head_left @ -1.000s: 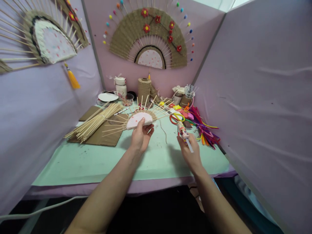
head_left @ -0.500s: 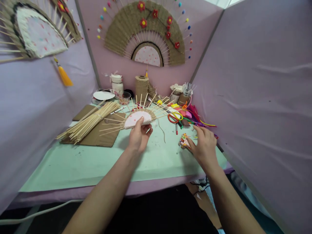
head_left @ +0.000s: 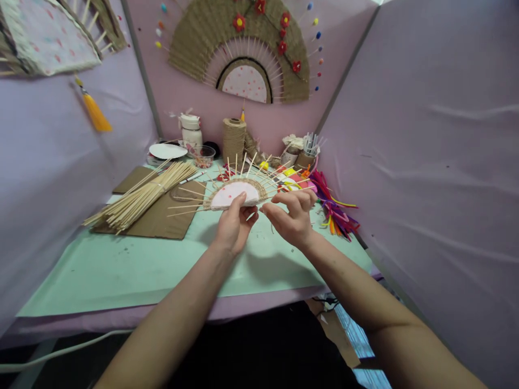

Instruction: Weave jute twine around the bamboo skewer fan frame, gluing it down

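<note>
My left hand [head_left: 234,226] grips the lower edge of a small half-round fan piece [head_left: 235,193], pink in the middle with a jute rim and thin wooden sticks fanning out. It is held just above the mint-green table top [head_left: 133,265]. My right hand [head_left: 291,216] is beside it on the right, fingers curled near the fan's right edge and the jute string; whether it pinches the string I cannot tell.
A bundle of wooden sticks [head_left: 141,194] lies on brown cardboard [head_left: 162,219] at the left. A jute spool [head_left: 234,138], jars [head_left: 191,132] and a white plate [head_left: 167,151] stand at the back. Coloured pipe cleaners [head_left: 334,210] lie at the right. Finished fans [head_left: 243,51] hang on the walls.
My right hand put down the glue-stick-like object at the right of the table and moved left to the fan piece. My left hand kept holding the fan piece.
</note>
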